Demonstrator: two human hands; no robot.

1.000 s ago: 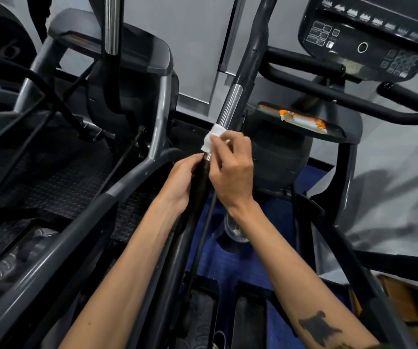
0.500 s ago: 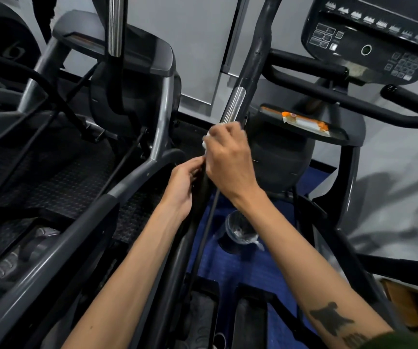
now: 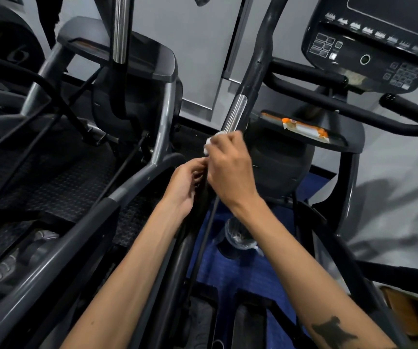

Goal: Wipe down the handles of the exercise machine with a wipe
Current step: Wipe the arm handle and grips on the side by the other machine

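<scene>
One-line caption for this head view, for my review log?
Right hand presses a white wipe around the elliptical's moving handle while the left hand grips the bar below.

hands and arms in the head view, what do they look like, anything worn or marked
Both forearms are bare, with no sleeves, gloves, watch or rings in view on the left hand or right hand. The right forearm carries a dark tattoo near the frame's lower edge.

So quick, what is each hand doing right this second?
Left hand: fingers curled round the dark handle bar, gripping it.
Right hand: closed round the white wipe, pressing it against the same bar.
</scene>
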